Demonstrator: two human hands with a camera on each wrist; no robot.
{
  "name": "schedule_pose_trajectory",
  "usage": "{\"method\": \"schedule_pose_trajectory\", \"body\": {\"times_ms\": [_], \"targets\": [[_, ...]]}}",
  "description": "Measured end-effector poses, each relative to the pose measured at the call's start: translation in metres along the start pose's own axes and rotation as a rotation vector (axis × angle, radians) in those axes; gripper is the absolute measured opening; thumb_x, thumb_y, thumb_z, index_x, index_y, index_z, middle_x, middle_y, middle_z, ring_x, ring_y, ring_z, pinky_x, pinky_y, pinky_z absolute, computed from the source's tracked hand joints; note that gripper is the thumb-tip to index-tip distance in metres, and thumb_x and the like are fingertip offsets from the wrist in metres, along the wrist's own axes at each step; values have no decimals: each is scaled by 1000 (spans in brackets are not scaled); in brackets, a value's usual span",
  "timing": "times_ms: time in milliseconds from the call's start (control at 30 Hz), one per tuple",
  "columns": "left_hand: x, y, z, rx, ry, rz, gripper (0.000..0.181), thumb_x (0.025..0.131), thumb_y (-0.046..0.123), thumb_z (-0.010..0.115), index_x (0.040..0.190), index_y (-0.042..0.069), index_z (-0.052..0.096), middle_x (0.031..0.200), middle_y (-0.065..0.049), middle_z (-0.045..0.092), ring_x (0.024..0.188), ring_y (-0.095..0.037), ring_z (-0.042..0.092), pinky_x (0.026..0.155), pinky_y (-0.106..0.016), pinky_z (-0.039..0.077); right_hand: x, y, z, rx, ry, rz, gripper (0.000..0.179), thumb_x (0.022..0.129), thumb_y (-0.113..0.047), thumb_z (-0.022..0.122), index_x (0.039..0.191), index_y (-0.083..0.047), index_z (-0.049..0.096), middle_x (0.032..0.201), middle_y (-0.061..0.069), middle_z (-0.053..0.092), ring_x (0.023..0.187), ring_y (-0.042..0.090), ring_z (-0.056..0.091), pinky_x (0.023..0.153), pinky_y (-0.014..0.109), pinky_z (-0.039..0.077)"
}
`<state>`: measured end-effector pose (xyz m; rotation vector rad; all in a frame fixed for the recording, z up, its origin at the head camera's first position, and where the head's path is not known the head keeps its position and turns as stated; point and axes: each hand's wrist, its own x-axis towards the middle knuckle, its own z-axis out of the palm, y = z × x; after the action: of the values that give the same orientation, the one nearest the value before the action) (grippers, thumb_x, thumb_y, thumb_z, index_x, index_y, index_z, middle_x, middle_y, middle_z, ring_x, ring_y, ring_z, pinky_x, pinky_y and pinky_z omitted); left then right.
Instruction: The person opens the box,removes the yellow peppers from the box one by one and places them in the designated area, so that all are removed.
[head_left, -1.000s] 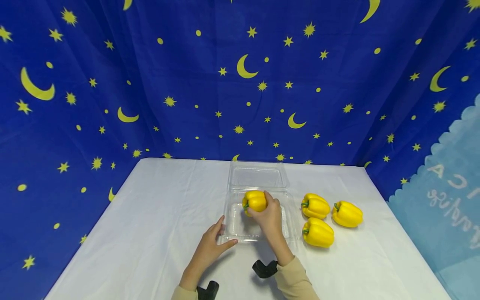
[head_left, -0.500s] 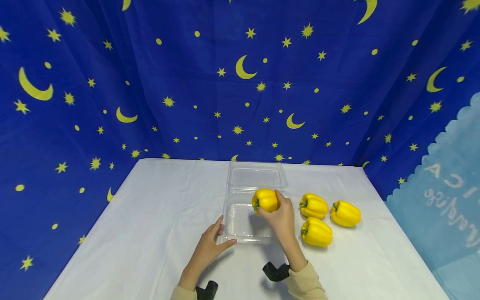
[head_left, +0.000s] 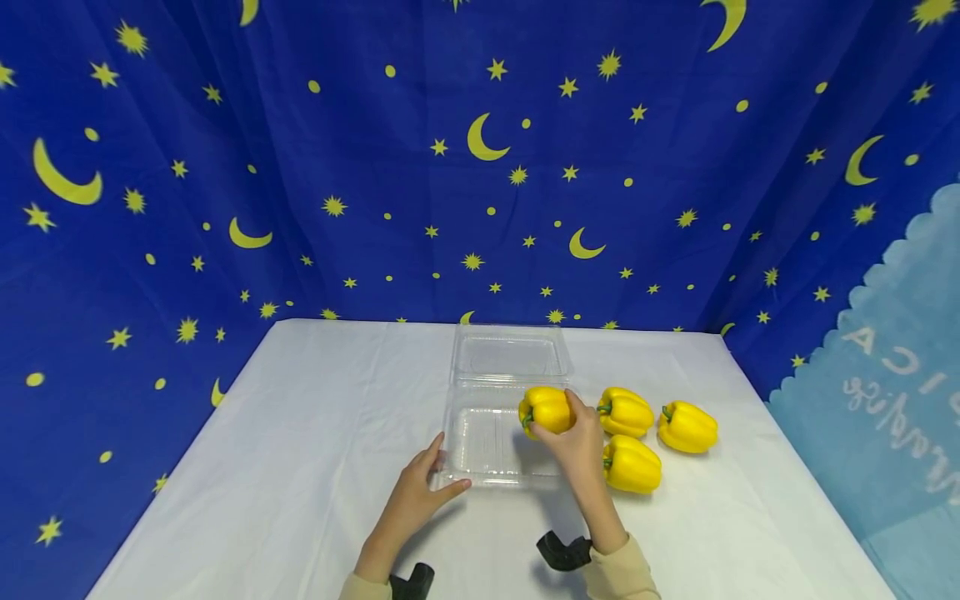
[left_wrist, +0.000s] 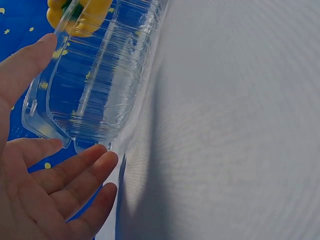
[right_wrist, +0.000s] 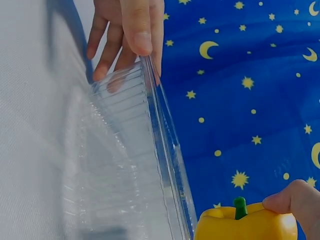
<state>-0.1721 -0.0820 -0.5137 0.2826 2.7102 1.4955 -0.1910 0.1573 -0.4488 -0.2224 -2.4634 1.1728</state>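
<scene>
A clear plastic clamshell container (head_left: 495, 481) lies unfolded on the table, its lid (head_left: 510, 357) flat toward the back. Over the right part of its base, my right hand (head_left: 579, 442) grips a yellow bell pepper (head_left: 544, 409) with thumb and fingers, the green stem facing left. The right wrist view shows the thumb on top of this pepper (right_wrist: 245, 225), beside the container's rim. My left hand (head_left: 416, 493) rests at the container's front left corner, fingers spread and relaxed; in the left wrist view its thumb lies along the rim.
Three more yellow bell peppers lie right of the container: one rear pepper (head_left: 627, 412), one front pepper (head_left: 633, 465) and one farther right pepper (head_left: 688, 427). A white cloth (head_left: 322, 433) covers the table. A blue star-patterned curtain (head_left: 390, 167) hangs behind and at both sides.
My right hand has moved to the right with the bell pepper, from above the base's middle to its right side. The left hand stays at the corner.
</scene>
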Motion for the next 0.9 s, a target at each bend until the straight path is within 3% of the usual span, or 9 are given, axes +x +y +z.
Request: {"method": "schedule_pose_trajectory", "body": {"times_ms": [300,900], "targets": [[0,0,0,10,5,7,88,77,42,76,145,1,36,120,-15,60,113,-31,56,103,-54,41,0,2,-8,4,6,18,72,70,-18,81,130,9,51,127,30,57,116,43,55,100,53,46],[-1,1,0,5,-4,-4,90,77,43,76,145,2,36,121,-14,60,114,-31,56,104,-54,40,2,11,-32,-9,67,84,74,70,-15,80,132,9,49,126,33,55,112,44,54,99,54,45]]}}
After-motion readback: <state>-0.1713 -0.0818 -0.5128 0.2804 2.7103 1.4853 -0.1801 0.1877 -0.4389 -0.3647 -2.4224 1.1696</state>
